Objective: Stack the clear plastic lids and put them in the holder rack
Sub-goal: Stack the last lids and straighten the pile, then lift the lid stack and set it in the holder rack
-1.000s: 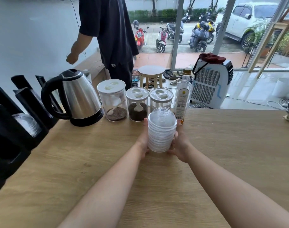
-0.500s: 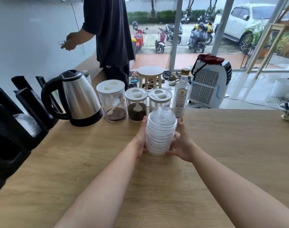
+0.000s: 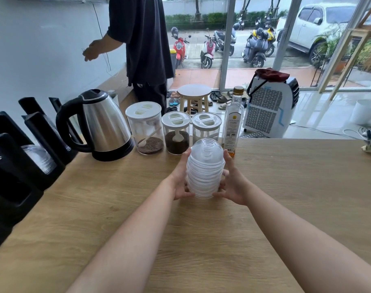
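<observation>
A tall stack of clear domed plastic lids point(image 3: 205, 168) stands upright at the middle of the wooden counter point(image 3: 296, 187). My left hand point(image 3: 180, 178) cups its left side and my right hand point(image 3: 231, 182) cups its right side, fingers wrapped around the lower lids. The black holder rack point(image 3: 17, 166) stands along the counter's left edge, with several slanted slots. One slot holds more clear lids point(image 3: 40, 158).
Behind the stack stand a steel kettle point(image 3: 102, 125), three white-lidded jars point(image 3: 176, 132) and a glass bottle point(image 3: 233, 123). A person in dark clothes point(image 3: 142, 45) stands beyond the counter at the back left. Cables point(image 3: 370, 140) lie at the far right edge.
The stack has shifted slightly toward me, with both hands sliding lower on it. The person at the back has raised and moved an arm.
</observation>
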`<act>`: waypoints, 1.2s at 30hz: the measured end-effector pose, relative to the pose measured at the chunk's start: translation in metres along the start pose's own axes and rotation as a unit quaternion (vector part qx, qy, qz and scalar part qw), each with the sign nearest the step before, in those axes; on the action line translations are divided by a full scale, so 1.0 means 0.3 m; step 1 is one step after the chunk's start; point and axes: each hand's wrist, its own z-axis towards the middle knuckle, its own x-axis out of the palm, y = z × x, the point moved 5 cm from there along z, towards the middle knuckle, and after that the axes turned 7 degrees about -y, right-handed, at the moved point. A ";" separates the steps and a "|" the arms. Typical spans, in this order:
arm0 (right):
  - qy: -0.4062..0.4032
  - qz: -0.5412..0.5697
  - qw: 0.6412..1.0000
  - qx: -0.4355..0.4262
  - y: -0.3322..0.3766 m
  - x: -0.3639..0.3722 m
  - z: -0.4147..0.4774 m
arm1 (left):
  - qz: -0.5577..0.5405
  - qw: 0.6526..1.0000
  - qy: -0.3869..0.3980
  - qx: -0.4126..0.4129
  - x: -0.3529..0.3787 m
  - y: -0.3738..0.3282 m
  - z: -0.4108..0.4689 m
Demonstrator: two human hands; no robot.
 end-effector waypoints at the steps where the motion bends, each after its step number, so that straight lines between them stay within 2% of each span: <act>1: -0.004 -0.008 1.000 -0.002 0.002 0.000 -0.001 | -0.003 1.000 -0.004 -0.001 0.000 -0.001 -0.004; 9: -0.032 -0.056 0.998 -0.004 0.016 -0.011 -0.012 | -0.009 0.999 -0.025 0.020 0.015 -0.008 -0.043; 15: -0.028 -0.052 0.998 0.010 0.015 0.012 -0.022 | -0.023 0.999 0.010 0.040 0.050 -0.038 -0.111; 18: -0.032 -0.045 0.998 0.024 0.008 0.030 -0.025 | -0.018 0.999 0.022 0.019 0.033 -0.037 -0.144; 23: -0.015 -0.015 1.000 0.015 0.004 0.117 -0.020 | -0.017 1.000 0.019 0.007 -0.055 -0.030 -0.153; 29: -0.013 -0.044 0.999 0.013 -0.008 0.272 -0.013 | 0.003 0.999 0.033 0.021 -0.213 -0.050 -0.191; 36: 0.025 -0.079 0.997 -0.003 0.056 0.460 -0.062 | -0.013 0.999 -0.015 0.044 -0.383 -0.091 -0.270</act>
